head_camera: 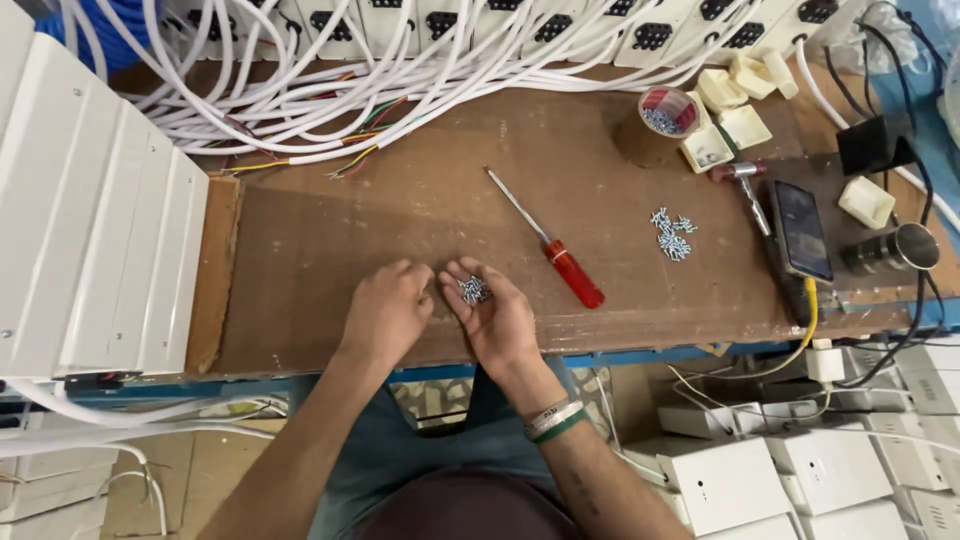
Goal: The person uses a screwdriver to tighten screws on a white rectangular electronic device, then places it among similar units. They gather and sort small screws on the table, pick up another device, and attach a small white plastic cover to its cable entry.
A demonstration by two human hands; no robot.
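A small heap of short silver metal screws (474,290) was cradled in the cupped fingers of the right hand (497,318), which were curled loosely upward around it rather than shut. The palm was turned up and tilted inward, and the wrist, banded with a white and a green bracelet (553,420), was bent over the near edge of the worn brown wooden bench top (400,215). The left hand (385,312) was laid palm down on the bench top just beside the right one, its fingers bent and drawn together, with the tips brought close to the screws; whether anything was pinched between them could not be told. Both forearms were stretched forward from below.

The screws were seen as a tight, glinting cluster of tiny grey pieces, held just above the bench top near its front edge. To the right of them on the bench top, a red-handled screwdriver with a long steel shaft (548,243) was laid diagonally. Farther right on the bench top, a second loose scatter of silver screws (672,235) was spread, well apart from the hands. At the far side of the bench top, a tangle of white cables (330,95) was piled.
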